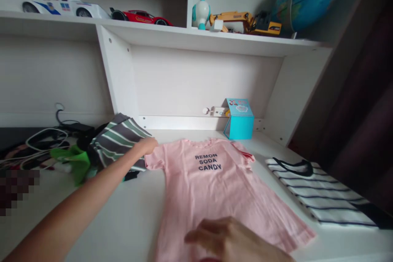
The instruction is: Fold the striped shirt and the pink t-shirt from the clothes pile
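Far L: cables [46,152] in a tangle on the white desk [129,217]; above, on the shelf [153,33], a white car [69,5] w/ blue marks. Next, green cloth [76,159], then gray/green/white striped cloth [116,139] in a loose heap, L forearm crossing in front. Red car [138,17] up on shelf.

L hand [147,146] is at the upper edge of the pink tee's L sleeve, next to striped cloth; fingers look close tog., can't tell if they pinch fabric.

Tee [192,188] lies spread flat mid-desk, neck away from the person, dark "REMON SODA CANDY" print on chest; lower L part runs out of view. White/teal toy [202,13] on shelf above; socket [219,111] on back wall.

R hand [229,237] over tee's lower part, blurry, fingers bent; can't tell if touching or gripping.

Then blue calendar [241,127] standing behind tee's R shoulder, yellow digger [236,17] & globe [310,2] on shelf. Far R: white top [325,192] w/ dark stripes, folded, beside tee.
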A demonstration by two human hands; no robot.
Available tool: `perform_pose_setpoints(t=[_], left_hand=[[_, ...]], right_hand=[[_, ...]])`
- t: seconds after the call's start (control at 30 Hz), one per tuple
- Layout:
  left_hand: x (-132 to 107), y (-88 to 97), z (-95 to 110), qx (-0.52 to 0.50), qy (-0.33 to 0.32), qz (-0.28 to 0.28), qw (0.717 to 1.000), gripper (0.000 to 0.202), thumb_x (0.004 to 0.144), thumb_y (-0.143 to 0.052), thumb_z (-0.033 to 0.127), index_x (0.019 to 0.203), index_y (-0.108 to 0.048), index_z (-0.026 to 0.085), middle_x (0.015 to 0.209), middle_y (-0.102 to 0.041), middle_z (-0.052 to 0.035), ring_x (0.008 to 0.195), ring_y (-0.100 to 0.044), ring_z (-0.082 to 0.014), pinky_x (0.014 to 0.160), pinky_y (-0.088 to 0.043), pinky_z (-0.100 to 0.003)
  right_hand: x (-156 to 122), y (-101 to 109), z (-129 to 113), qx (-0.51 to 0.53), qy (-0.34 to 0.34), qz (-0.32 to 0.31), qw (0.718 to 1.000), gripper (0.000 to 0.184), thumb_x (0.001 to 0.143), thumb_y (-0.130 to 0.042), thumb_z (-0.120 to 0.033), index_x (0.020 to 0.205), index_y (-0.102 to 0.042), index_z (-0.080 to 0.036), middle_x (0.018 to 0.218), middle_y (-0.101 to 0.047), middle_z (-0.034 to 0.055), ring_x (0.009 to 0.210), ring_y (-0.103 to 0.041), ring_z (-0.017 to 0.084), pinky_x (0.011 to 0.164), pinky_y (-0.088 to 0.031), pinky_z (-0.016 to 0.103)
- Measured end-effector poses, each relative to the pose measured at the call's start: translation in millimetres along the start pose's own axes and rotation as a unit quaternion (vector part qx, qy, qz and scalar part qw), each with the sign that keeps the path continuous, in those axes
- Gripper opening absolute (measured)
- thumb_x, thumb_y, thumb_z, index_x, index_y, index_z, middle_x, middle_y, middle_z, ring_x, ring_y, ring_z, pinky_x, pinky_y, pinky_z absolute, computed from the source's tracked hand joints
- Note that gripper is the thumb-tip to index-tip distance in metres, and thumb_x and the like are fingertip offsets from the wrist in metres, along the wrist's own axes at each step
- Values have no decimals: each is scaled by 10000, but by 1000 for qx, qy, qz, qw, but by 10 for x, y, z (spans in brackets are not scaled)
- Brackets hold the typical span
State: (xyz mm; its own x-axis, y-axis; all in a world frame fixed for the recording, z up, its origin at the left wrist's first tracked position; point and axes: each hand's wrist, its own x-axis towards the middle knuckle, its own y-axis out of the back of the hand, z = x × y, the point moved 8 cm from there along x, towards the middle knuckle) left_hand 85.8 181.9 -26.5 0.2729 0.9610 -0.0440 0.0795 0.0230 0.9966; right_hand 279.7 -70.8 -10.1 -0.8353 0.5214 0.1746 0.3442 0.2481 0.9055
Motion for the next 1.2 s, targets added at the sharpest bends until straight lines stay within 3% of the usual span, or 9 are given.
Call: perform_pose_setpoints(t=[0.17,0.23,0.33,0.5,0.7,0.87,0.97,1.1,1.2], left_hand=[[52,-56,850,-51,-106,76,990,379,836,-392,175,1197,-505,199,1345,-392,-114,1266,-294,-264,1000,-278,-413],[54,-273,1134,-91,-137,66,984,474,876,-353,362,1326,-338,216,1416,-271,-112,1304,-199,-281,1013,-239,-457],[130,-620,1233,-107,-102,36,988,635,829,-288,607,1370,-224,282,1457,-148,-106,1316,-95,-345,972,-182,-588],[374,-757,1065,-91,-78,39,992,656,782,-225,705,1352,-224,381,1465,-138,-46,1320,-82,-332,978,-146,-584],[475,-748,1008,-86,-87,75,990,620,799,-218,686,1343,-250,390,1457,-179,-32,1317,-113,-326,985,-160,-560],[469,-775,1011,-95,-86,77,989,626,801,-219,683,1345,-257,376,1457,-178,-26,1321,-110,-310,989,-163,-553],[477,-777,994,-101,-78,71,989,627,801,-233,678,1346,-260,368,1457,-176,-21,1322,-109,-308,994,-157,-551],[432,-703,1028,-127,-76,71,986,614,806,-320,629,1349,-262,348,1447,-207,-37,1319,-125,-312,993,-139,-566],[357,-514,1209,-236,-90,94,963,683,793,-404,576,1371,-238,253,1412,-288,-97,1298,-212,-290,1018,-168,-489]], right_hand=[[-290,360,1243,-85,-196,101,972,354,896,-354,-307,1205,-489,-202,1266,-483,112,1143,-468,224,950,-395,408],[-463,282,1806,-154,-288,102,940,437,883,-375,-368,1264,-435,-163,1358,-366,147,1250,-321,288,981,-322,508],[-685,18,2304,-205,-353,87,909,529,885,-338,-432,1345,-321,-172,1408,-275,128,1299,-161,322,996,-232,583],[-798,-168,2310,-232,-325,113,910,562,881,-281,-519,1369,-257,-241,1427,-235,81,1310,-118,278,1035,-173,543],[-831,184,2567,-158,-348,134,914,541,851,-405,-470,1320,-360,-204,1337,-418,77,1226,-372,240,1006,-317,417],[-1171,632,3129,-160,-486,217,831,420,856,-433,-329,1147,-493,-32,1087,-573,211,1049,-522,286,877,-402,432],[-1242,706,3348,-140,-535,219,804,303,835,-510,-347,968,-575,-84,960,-612,129,958,-556,234,847,-414,426],[-1039,778,3376,-84,-548,246,795,253,856,-494,-385,926,-572,-155,919,-598,24,817,-575,139,753,-463,343],[-618,782,3091,-34,-483,276,830,251,898,-407,-317,1052,-512,-150,911,-603,39,785,-584,140,711,-464,315]])
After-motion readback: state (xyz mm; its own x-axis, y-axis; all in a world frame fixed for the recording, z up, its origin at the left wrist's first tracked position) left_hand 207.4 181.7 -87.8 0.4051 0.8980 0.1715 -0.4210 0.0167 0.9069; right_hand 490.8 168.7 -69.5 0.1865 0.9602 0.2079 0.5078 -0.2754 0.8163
